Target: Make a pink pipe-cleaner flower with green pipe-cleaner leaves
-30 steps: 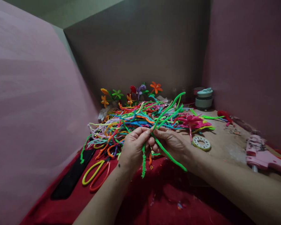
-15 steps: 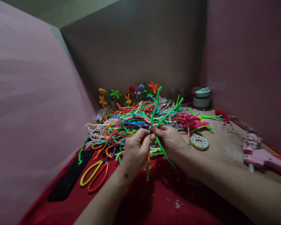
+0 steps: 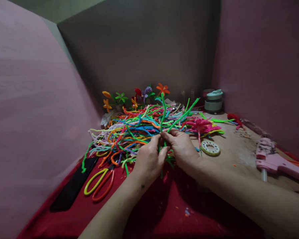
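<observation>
Green pipe cleaners cross where my two hands meet, their upper ends spread in a V and lower ends hanging below. My left hand pinches them near the crossing, its thumb pointing to the right. Against it, my right hand grips them between thumb and fingers. The exact crossing point is partly hidden by my fingertips. Just behind my hands lies a big heap of multicoloured pipe cleaners. A pink pipe-cleaner flower rests at the heap's right side.
Scissors with yellow and red handles and a black phone-like slab lie left on red cloth. To the right are a tape roll, a pink glue gun and a lidded jar. Pipe-cleaner flowers stand behind.
The green pipe cleaners have turned in my hands; their upper ends spread wider and lower ends swing inward. My left hand has moved slightly right, closer to my right hand.
</observation>
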The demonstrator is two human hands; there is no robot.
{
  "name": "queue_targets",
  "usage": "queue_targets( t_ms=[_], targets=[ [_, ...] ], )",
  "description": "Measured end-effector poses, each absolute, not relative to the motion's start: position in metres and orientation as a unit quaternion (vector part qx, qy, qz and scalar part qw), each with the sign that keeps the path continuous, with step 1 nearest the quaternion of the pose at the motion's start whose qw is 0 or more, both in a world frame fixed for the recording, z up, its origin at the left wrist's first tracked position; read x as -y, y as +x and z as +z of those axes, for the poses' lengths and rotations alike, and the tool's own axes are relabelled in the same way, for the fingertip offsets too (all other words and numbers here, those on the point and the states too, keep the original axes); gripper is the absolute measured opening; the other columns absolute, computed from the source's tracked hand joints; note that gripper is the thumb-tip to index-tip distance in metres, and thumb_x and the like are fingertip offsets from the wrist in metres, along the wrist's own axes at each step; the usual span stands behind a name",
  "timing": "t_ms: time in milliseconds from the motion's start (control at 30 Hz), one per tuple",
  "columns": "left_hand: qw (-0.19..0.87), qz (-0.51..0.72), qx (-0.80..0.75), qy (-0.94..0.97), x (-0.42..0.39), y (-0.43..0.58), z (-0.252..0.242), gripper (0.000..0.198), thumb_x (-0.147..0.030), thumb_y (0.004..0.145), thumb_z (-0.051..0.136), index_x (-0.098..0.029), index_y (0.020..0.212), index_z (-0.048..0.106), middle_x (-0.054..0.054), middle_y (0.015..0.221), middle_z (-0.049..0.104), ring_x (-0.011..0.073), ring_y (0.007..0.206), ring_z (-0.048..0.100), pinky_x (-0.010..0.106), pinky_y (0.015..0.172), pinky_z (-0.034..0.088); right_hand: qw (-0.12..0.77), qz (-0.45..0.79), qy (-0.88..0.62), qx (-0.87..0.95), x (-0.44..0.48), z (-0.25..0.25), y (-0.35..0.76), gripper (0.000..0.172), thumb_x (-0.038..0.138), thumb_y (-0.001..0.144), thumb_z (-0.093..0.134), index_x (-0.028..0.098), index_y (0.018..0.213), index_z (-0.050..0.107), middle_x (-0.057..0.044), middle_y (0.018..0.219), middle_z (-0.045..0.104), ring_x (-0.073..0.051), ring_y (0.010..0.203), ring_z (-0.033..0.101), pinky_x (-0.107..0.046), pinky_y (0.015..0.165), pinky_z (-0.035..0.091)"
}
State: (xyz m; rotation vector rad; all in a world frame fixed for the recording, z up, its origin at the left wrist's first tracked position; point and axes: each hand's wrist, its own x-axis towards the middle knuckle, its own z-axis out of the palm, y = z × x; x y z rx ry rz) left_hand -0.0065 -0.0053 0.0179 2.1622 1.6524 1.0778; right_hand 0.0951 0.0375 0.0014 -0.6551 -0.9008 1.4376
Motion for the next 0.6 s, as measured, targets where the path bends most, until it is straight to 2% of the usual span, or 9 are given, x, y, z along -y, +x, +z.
queue_targets(
  t_ms=[133,267,333,400,467,600],
  targets=[
    [0.119,0.414,-0.567,0.702,0.004,-0.001,0.013,0.034,-0.023,0.075,0.055,-0.019,0.109,0.057,0.006,0.081,0.065,0.0192,0.067,0.057,0.026,0.064,0.038,0.620,0.625,-0.279,0.384,-0.036,0.002,0.095,0.019,0.031,0.058,0.072,0.016,0.065,0.062,0.003,0.061,0.058,-0.010,0.059,0.050,-0.022,0.055,0.038],
    [0.182,0.471,-0.538,0.675,0.003,0.001,0.014,0.030,-0.020,0.074,0.055,-0.020,0.103,0.060,0.004,0.076,0.064,0.0158,0.060,0.056,0.023,0.059,0.039,0.609,0.664,-0.276,0.335,-0.037,0.002,0.096,0.027,0.033,0.052,0.076,0.017,0.066,0.060,0.004,0.055,0.054,-0.010,0.051,0.047,-0.023,0.047,0.036],
    [0.262,0.458,-0.531,0.663,0.002,-0.001,0.018,0.030,-0.023,0.076,0.055,-0.018,0.105,0.059,0.002,0.066,0.062,0.0120,0.047,0.052,0.022,0.050,0.039,0.603,0.679,-0.276,0.315,-0.039,0.002,0.096,0.028,0.031,0.050,0.077,0.016,0.066,0.059,0.004,0.054,0.053,-0.010,0.048,0.046,-0.022,0.044,0.035],
    [0.389,0.438,-0.501,0.636,0.002,-0.005,0.023,0.034,-0.025,0.078,0.052,-0.017,0.111,0.052,-0.001,0.061,0.060,0.0096,0.037,0.047,0.021,0.040,0.037,0.602,0.682,-0.281,0.304,-0.043,0.003,0.097,0.025,0.027,0.050,0.077,0.015,0.064,0.060,0.004,0.054,0.054,-0.008,0.048,0.046,-0.021,0.045,0.035],
    [0.510,0.435,-0.447,0.593,0.001,-0.010,0.027,0.034,-0.026,0.079,0.051,-0.017,0.111,0.045,-0.001,0.064,0.061,0.0103,0.036,0.050,0.021,0.036,0.039,0.603,0.685,-0.286,0.293,-0.045,0.005,0.099,0.021,0.023,0.051,0.076,0.014,0.062,0.061,0.004,0.054,0.054,-0.007,0.047,0.047,-0.021,0.047,0.036],
    [0.636,0.431,-0.381,0.515,-0.003,-0.019,0.029,0.012,-0.023,0.079,0.053,-0.014,0.086,0.047,0.001,0.061,0.061,0.0122,0.040,0.056,0.024,0.039,0.047,0.601,0.692,-0.273,0.293,-0.045,0.011,0.101,0.022,0.021,0.049,0.078,0.014,0.060,0.061,0.001,0.057,0.059,-0.010,0.053,0.052,-0.023,0.054,0.041]
  ],
)
